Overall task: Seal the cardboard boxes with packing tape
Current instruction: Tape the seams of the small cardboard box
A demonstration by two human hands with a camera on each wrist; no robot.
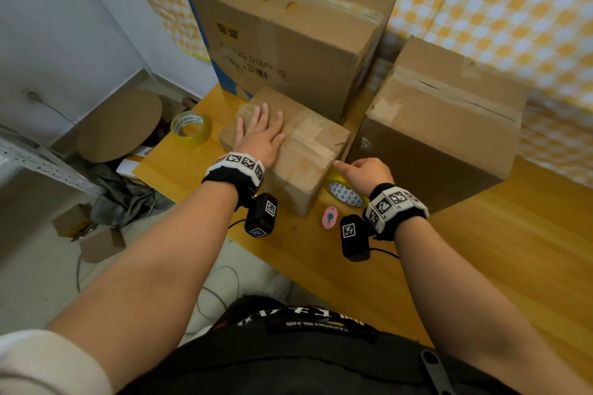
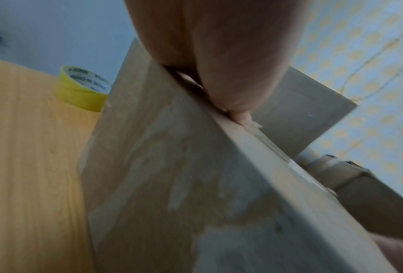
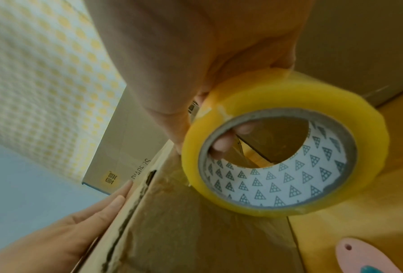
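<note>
In the head view, a small cardboard box (image 1: 285, 151) sits on the wooden table (image 1: 481, 266) near its left edge, with old tape patches across its top. The left hand (image 1: 261, 135) lies flat on the box top, fingers straight and spread, gripping nothing. The right hand (image 1: 369, 171) is at the box's right near corner, fingers curled around a yellowish roll of packing tape (image 1: 345, 192) held against the box side. A pink cutter (image 1: 330, 218) lies on the table just in front of the box. A second tape roll (image 1: 191, 129) rests at the table's left edge, left of the box. A tall diaper carton (image 1: 288, 42) stands at the far edge behind the small box, and a medium carton (image 1: 442, 125) stands to the right. In the left wrist view, the left hand's palm (image 2: 219, 46) presses on the top edge of the small box (image 2: 172, 175); the second roll (image 2: 82, 88) stands on the table beyond. In the right wrist view, the right hand (image 3: 207, 64) grips the tape roll (image 3: 284, 147), with one fingertip (image 3: 221, 146) hooked inside the core. The roll touches the box side (image 3: 196, 230), and the left hand's straight fingers (image 3: 97, 208) rest on the box top. The pink cutter (image 3: 368, 256) is visible at the lower right.
</note>
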